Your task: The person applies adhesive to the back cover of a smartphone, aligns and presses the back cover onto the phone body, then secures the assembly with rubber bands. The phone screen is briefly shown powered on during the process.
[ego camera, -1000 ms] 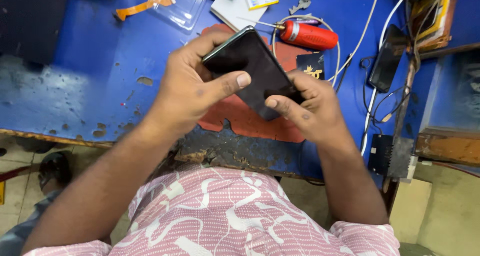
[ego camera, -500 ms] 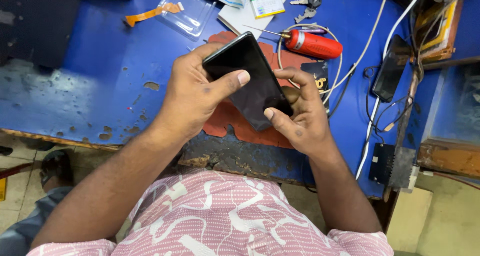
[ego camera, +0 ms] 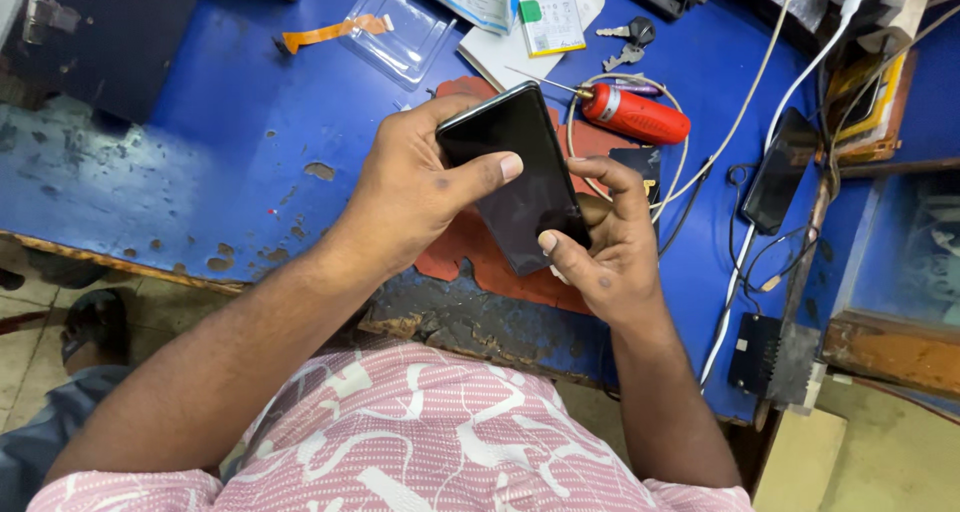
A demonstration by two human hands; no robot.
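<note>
The phone [ego camera: 518,177] sits tilted above the red mat [ego camera: 480,257]; I grip it with my left hand [ego camera: 415,187], thumb across the glass, while my right hand [ego camera: 610,247] pinches its lower corner to steady it.

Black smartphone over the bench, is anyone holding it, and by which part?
Yes. Both hands hold the black smartphone: the left hand grips its upper end, thumb across the screen; the right hand pinches its lower end.
</note>
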